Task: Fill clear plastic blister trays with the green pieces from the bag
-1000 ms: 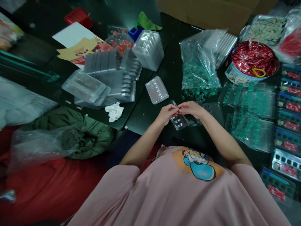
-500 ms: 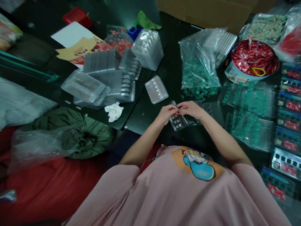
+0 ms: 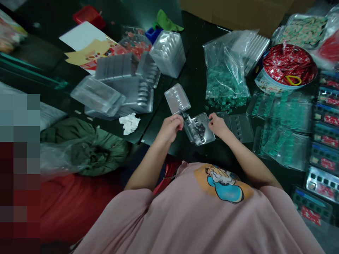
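Note:
Just in front of my chest lies a clear plastic clamshell pack, opened out, with moulded pockets along its middle. My left hand is closed, thumb and fingers pinching the upper left side of the pack. At the pack's right edge, my right hand has its fingertips pinched together on the rim. Behind the pack lies another clear moulded blister, flat on the dark table. To the right of my right hand rests a clear tray with a row of pockets.
Stacked clear blisters stand at the left, beside a crumpled white tissue. A bag of green pieces lies ahead. Further right are a round tin of red packets, trays with green strips and filled packs.
The clear pack between my hands has opened out from a narrow folded shape. My hands have moved apart, the left one leftward and the right one slightly rightward.

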{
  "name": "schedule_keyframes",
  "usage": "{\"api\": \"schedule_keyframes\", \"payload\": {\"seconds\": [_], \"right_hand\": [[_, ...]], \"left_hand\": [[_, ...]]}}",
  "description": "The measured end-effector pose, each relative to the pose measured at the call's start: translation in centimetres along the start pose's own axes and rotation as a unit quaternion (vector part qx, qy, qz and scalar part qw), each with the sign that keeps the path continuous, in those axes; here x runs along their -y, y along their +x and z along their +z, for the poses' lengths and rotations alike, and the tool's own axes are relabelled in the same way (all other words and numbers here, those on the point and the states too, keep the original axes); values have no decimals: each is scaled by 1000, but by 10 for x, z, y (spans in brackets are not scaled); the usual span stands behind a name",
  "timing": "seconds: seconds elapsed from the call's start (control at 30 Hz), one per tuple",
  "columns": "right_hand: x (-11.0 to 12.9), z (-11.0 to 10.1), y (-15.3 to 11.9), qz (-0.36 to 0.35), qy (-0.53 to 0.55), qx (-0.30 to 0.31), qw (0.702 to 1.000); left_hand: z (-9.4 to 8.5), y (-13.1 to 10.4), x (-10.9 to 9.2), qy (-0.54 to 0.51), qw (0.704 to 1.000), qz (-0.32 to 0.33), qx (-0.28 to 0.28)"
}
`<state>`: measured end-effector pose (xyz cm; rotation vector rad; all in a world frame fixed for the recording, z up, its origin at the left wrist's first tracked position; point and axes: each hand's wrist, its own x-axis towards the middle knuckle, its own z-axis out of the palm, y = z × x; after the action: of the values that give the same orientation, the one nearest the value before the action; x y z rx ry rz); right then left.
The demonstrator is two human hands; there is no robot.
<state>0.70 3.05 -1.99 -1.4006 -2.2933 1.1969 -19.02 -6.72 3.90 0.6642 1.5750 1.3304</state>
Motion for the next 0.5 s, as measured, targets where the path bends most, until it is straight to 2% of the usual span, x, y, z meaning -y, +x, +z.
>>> {"api": "schedule_keyframes", "payload": {"seconds": [0.07,0.13,0.2,0.27,0.33,0.4,0.5], "right_hand": [[-6,3,-1,6,-3,-1,1000],[-6,5,-1,6,-6,-2,1000],[-4,7,-2,6,-11,-2,1000],[-1,9,-1,4,-17,1,1000],[0,12,-1,-1,-27,1,1000],[0,14,-2,-7,-44,-2,999],[-2,18,-6,-7,-79,1,997]], "left_hand": [[-24,-5,-13,39,998,42,-29],[-45,-14,-25,126,985,97,-62],[-57,-26,-32,260,952,135,-87],[-59,-35,-30,408,896,141,-100],[-53,-38,-15,534,833,116,-88],[-43,-33,8,615,784,74,-35],[-30,-17,44,651,758,20,31]]}}
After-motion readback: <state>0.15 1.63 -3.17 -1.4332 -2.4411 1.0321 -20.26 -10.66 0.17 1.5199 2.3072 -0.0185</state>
